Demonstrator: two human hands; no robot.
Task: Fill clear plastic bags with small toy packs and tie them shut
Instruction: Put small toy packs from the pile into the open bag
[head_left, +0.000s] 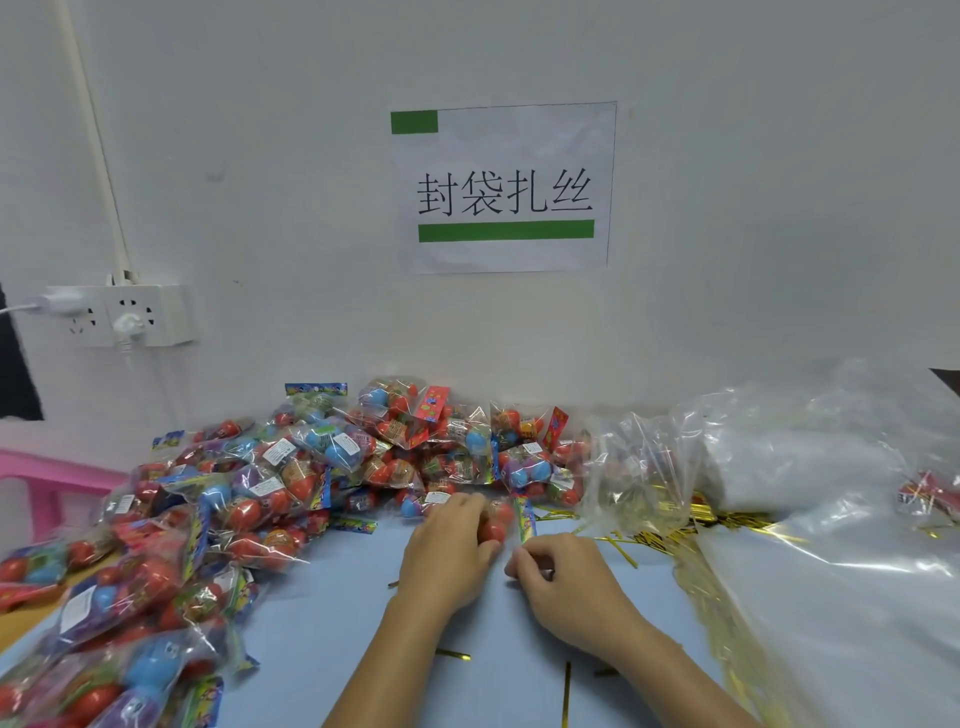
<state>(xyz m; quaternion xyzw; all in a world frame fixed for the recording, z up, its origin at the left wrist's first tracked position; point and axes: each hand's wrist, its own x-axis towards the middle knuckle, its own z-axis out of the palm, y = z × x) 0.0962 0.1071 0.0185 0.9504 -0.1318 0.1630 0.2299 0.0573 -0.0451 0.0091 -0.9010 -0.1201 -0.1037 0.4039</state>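
left hand (451, 540) grips a toy pack (497, 519) on the table (332, 623), right hand (563, 584) pinches its end, gold ties (670, 535) nearby

Packing workstation

A printed station sign (503, 188) hung above the hands; toy packs (291, 467) were heaped beyond them on the desk (332, 623).

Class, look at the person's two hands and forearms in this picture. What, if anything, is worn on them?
Nothing that shows. The left hand and right hand are bare: no gloves, and no rings or watch that can be seen. Both forearms are bare down to the bottom edge of the picture, with no sleeve, band or marking in view.
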